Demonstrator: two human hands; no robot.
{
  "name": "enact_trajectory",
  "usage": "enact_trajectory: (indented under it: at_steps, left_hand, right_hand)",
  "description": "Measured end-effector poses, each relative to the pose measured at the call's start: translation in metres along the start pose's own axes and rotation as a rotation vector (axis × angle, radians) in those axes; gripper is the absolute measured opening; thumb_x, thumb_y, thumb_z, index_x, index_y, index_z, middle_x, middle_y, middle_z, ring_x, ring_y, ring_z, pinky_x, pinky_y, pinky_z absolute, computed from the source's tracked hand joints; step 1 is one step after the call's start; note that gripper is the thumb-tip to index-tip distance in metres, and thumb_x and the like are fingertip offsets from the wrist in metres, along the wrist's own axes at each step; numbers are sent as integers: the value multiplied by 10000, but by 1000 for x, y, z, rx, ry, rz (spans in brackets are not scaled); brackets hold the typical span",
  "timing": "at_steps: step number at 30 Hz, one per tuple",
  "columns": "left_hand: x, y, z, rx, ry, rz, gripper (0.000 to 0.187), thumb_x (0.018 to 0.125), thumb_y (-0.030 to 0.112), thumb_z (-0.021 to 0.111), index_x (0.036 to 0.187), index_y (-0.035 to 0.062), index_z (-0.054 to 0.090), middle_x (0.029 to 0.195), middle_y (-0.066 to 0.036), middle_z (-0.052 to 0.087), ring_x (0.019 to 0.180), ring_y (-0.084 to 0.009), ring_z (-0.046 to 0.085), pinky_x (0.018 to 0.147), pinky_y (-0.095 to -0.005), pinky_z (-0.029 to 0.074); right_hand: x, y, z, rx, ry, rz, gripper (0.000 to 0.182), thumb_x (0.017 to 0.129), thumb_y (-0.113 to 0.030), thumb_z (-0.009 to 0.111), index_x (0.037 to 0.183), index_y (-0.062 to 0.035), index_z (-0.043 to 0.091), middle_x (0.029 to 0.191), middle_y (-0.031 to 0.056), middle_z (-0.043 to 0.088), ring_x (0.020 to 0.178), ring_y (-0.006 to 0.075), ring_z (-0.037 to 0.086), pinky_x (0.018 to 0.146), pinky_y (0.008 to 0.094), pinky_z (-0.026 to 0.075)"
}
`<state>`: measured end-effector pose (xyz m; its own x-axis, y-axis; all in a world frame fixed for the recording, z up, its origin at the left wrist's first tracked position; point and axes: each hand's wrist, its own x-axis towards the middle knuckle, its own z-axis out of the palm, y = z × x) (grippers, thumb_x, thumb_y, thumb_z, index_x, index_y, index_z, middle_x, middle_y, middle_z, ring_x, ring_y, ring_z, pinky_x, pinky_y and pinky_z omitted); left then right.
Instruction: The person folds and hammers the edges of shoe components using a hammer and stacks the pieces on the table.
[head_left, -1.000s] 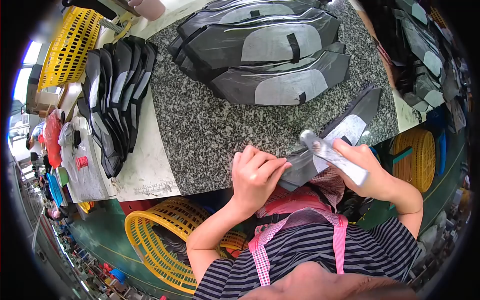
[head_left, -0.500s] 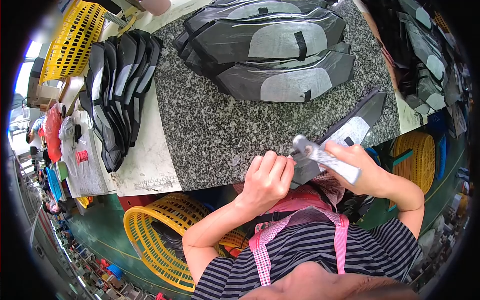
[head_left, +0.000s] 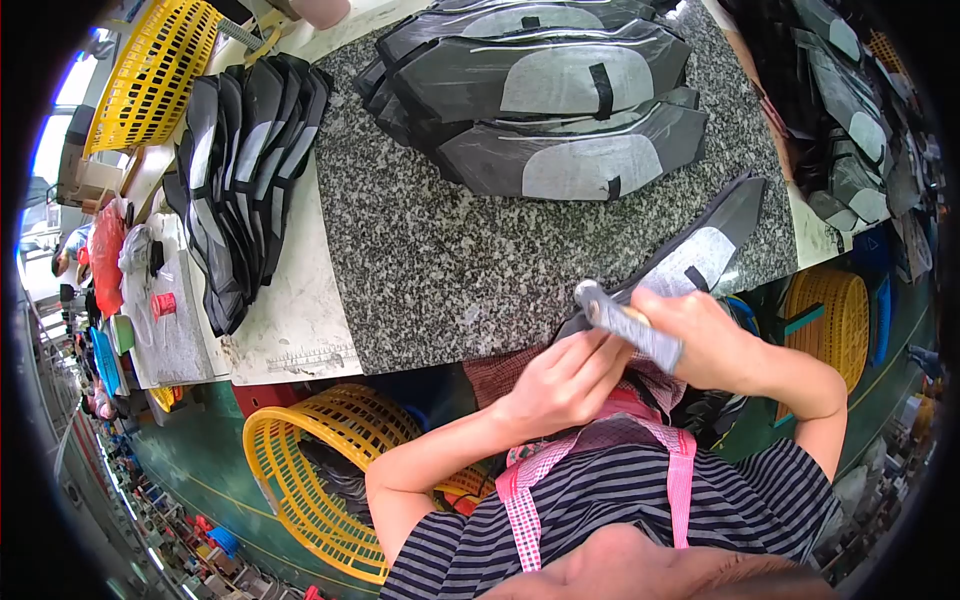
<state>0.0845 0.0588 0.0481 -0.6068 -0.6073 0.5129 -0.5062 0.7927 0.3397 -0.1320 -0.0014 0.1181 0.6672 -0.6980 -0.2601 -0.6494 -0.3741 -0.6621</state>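
My right hand is wrapped round a hammer, whose metal head is smeared by motion. The hammer hangs over the near end of a dark grey panel with a light grey patch and a small black tab. This panel lies slantwise across the front edge of the speckled stone slab. Fingers closed, my left hand grips the panel's near end just below the hammer head. The fingertips and the held edge are partly hidden.
Similar panels are stacked at the slab's back. More panels stand on the left, others at the far right. Yellow baskets stand back left, below the front edge and at right.
My left hand has moved right and down, closer to the hammer. The hammer has swung slightly left and down, and the held panel has shifted a little left.
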Motion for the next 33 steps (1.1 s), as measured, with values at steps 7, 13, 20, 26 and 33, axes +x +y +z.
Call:
enact_trajectory:
  at_steps: [7, 13, 20, 26, 33]
  left_hand:
    - [-14, 8, 30, 209, -42, 28, 262, 879, 208, 649, 1089, 66, 716, 1009, -48, 647, 923, -208, 641, 882, -326, 539]
    - [24, 4, 21, 222, -93, -14, 325, 863, 160, 668, 1182, 117, 713, 893, -31, 558, 787, -207, 572, 681, -343, 480]
    - [61, -49, -99, -417, 204, -617, 370, 935, 19, 665, 1305, 27, 677, 900, -71, 557, 828, -190, 563, 772, -304, 461]
    - [11, -154, -183, 940, 612, -529, 551, 920, -40, 580, 1444, 128, 612, 965, -83, 496, 898, -252, 506, 838, -328, 446]
    - [-61, -286, -219, 1127, 20, -923, 713, 838, -49, 559, 1459, 299, 595, 1096, -115, 548, 939, -343, 572, 860, -451, 504]
  right_hand:
    - [-5, -3, 8, 30, -11, -51, 240, 979, -210, 602, 1080, -25, 487, 713, 188, 648, 666, 438, 656, 584, 545, 512]
    - [-22, 19, 0, 290, 341, -192, 240, 1001, -186, 580, 1056, 43, 628, 892, 215, 639, 796, 406, 677, 645, 477, 513]
    - [-85, 72, -19, 1016, 1233, 66, 564, 1033, -620, 477, 873, -84, 549, 622, -63, 409, 429, 28, 270, 384, 212, 173]
    - [-74, 93, -45, 1107, 1193, 89, 452, 1088, -574, 371, 931, -158, 452, 593, -85, 259, 423, 12, 203, 370, 201, 166]
    - [-58, 97, -56, 881, 1005, 268, 420, 1070, -502, 481, 891, -123, 458, 596, -87, 342, 439, 6, 282, 396, 199, 209]
